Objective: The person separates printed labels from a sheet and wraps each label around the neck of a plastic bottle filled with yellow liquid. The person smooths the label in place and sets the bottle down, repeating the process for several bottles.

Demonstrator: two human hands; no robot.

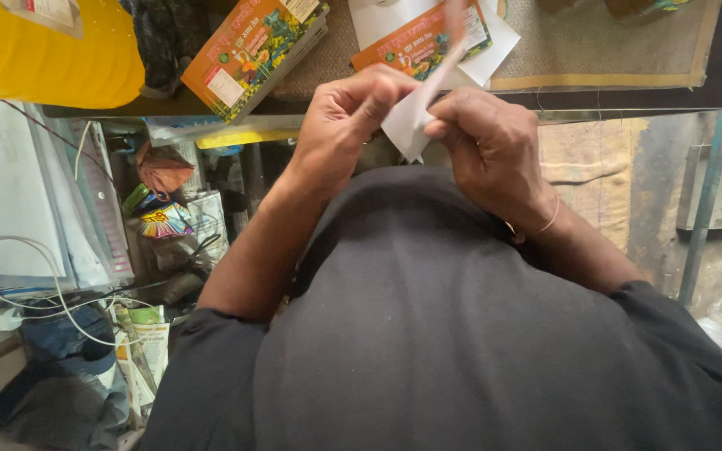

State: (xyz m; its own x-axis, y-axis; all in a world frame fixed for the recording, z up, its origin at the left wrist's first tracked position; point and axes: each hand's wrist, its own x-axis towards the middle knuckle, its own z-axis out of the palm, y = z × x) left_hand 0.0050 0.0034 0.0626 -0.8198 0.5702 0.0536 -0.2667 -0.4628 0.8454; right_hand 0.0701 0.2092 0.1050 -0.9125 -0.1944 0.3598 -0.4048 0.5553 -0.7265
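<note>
One head-worn camera looks steeply down, close over the chest, probably tilted slightly.

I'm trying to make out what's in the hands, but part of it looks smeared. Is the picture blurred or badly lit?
Head view: the upper end of the white paper is smeared by motion blur, while the left hand and right hand are fairly sharp; lighting is soft and even, no glare; the wide lens bends the table edge and the dark shirt fills the lower frame.
</note>
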